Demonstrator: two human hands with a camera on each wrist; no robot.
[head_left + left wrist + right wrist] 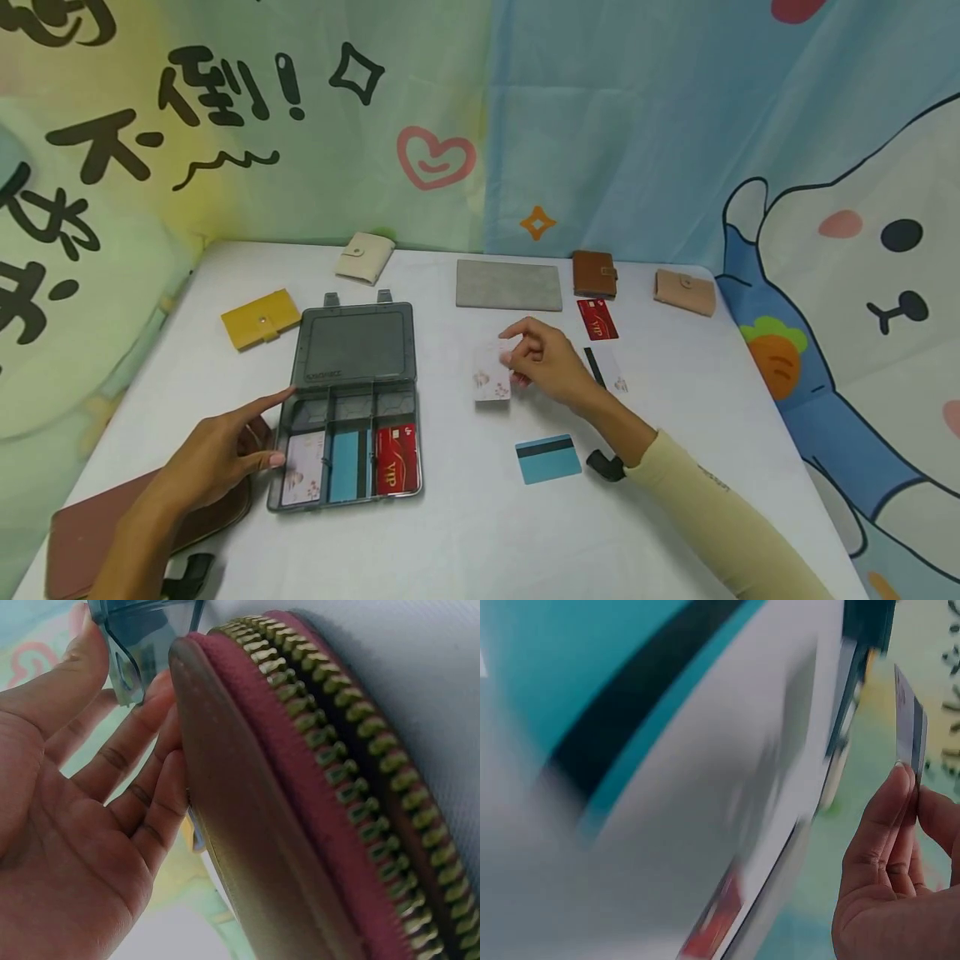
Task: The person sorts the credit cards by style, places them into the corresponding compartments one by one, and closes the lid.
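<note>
Floral card (491,375) btwn R fingers (879,814)

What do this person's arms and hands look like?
The left hand and right hand are ungloved. A pale yellow sleeve with small, unreadable dark lettering covers part of the right arm; none shows on the left arm. A black piece juts out beside each.
</note>
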